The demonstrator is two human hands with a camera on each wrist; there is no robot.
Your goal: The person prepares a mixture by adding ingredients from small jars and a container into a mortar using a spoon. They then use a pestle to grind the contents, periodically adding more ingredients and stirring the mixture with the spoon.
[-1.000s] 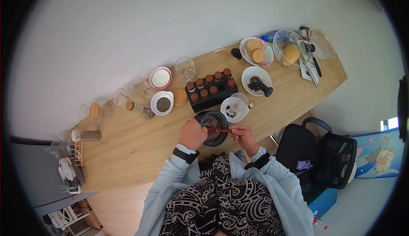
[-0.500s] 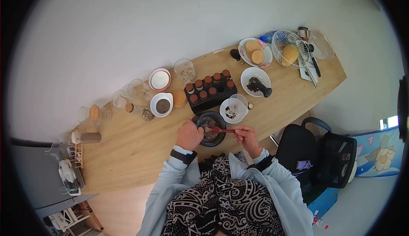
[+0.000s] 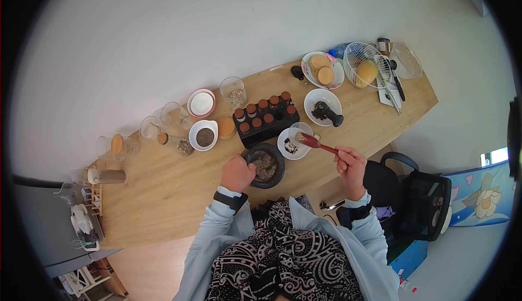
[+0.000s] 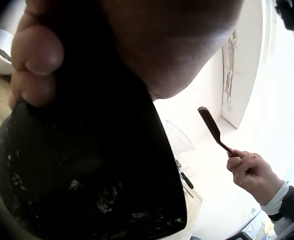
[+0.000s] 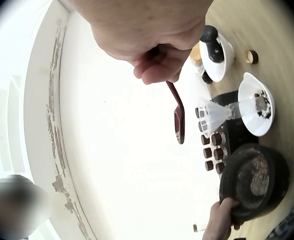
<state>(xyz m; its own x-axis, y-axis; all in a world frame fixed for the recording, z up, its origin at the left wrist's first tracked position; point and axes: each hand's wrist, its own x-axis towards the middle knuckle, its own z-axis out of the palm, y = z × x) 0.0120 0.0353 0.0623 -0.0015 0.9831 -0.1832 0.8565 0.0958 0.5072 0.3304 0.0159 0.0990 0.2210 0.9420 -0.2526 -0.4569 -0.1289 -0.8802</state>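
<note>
My left hand (image 3: 237, 174) grips the rim of a dark stone mortar (image 3: 281, 170). Coarse brownish ground bits (image 3: 265, 166) lie in its bottom. In my right hand (image 3: 350, 171) is the handle of a dark red spoon (image 3: 324, 147), pinched between thumb and fingers. The spoon's bowl carries some of the ground bits and is raised off the mortar. In the head view it overlaps a clear plastic funnel (image 5: 213, 119). That funnel stands in a small jar (image 5: 261, 104) inside a white spouted bowl (image 5: 256, 125) with dark crumbs.
A black rack (image 3: 255, 139) of red-capped spice jars stands behind the mortar. To its right, a white bowl (image 3: 334, 97) holds a black grinder-like tool (image 3: 329, 113). Left are a bowl of dark powder (image 3: 205, 136) and glass jars. A wire basket (image 3: 353, 75) sits far right.
My right hand has lifted the spoon out of the mortar with ground bits on it and moved right, toward the funnel. My left hand stays on the mortar rim.
</note>
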